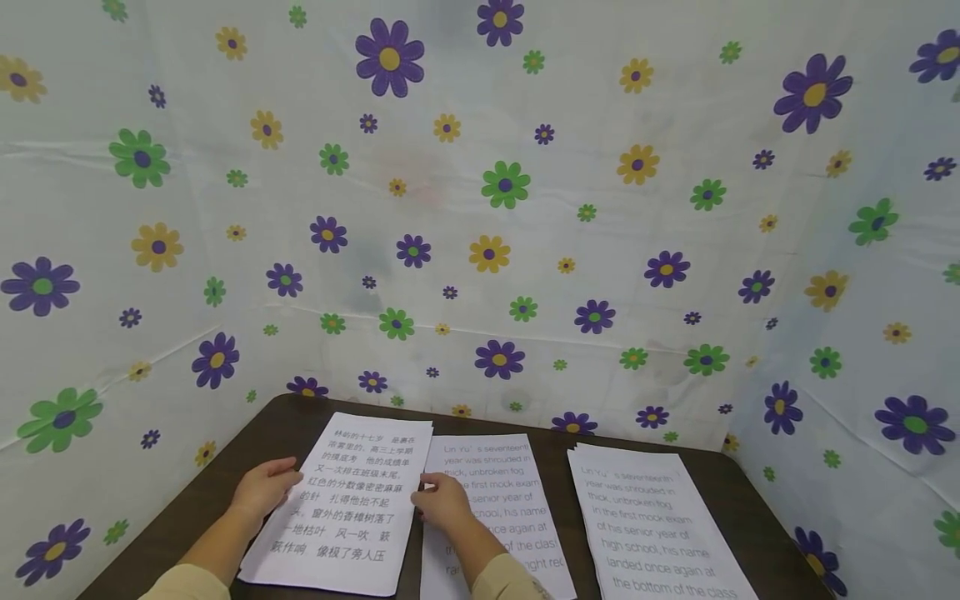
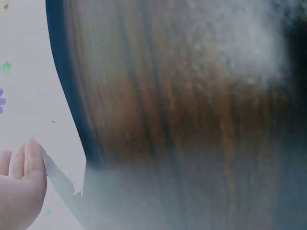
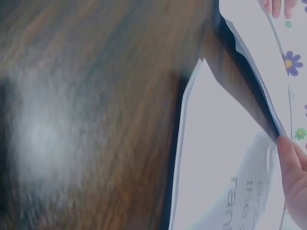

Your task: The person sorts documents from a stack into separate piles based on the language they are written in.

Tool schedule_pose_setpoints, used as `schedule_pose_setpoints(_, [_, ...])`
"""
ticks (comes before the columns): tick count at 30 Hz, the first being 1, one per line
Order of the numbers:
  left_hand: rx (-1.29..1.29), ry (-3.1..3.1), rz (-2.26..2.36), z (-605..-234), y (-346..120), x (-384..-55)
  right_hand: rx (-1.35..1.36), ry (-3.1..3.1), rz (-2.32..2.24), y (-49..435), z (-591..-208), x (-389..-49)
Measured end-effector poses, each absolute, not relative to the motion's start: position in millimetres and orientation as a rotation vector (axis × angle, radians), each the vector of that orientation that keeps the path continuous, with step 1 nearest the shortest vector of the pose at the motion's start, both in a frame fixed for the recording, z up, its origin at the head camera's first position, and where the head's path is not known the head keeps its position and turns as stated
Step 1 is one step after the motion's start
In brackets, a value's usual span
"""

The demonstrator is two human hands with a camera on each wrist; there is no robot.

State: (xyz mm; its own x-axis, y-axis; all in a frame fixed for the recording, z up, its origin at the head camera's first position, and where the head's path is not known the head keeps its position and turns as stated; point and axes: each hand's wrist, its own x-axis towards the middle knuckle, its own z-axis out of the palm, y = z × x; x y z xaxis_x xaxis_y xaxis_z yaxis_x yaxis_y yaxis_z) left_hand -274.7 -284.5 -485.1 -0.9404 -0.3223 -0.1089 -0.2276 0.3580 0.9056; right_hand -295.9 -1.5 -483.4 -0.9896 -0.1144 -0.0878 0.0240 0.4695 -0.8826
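Observation:
A stack of white sheets with large printed Chinese text (image 1: 345, 500) is at the left part of the dark table. My left hand (image 1: 262, 492) holds its left edge, with the thumb reaching over the top sheet. At the opposite edge, my right hand (image 1: 444, 500) pinches the sheets between thumb and fingers. The right wrist view shows that hand (image 3: 293, 177) at the stack's edge, the sheets slightly uneven there. Right beside it lies a stack of English-text sheets (image 1: 491, 475), partly covered by my right hand and forearm.
Another stack of English-text sheets (image 1: 652, 525) lies farther right, its edges slightly fanned. Dark brown tabletop (image 1: 551, 458) shows between the stacks. White cloth (image 1: 450, 208) printed with purple, green and yellow flowers rises behind the table and on both sides.

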Motion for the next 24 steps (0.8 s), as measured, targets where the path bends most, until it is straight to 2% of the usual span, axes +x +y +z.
schedule_pose_setpoints(10, [0.348, -2.531, -1.68, -473, -261, -275, -0.078, 2.513, -1.601, 19, -482, -302])
schedule_pose_setpoints(24, [0.284, -2.573, -1.744, -470, -223, -279, -0.081, 2.495, -1.607, 60, -479, -308])
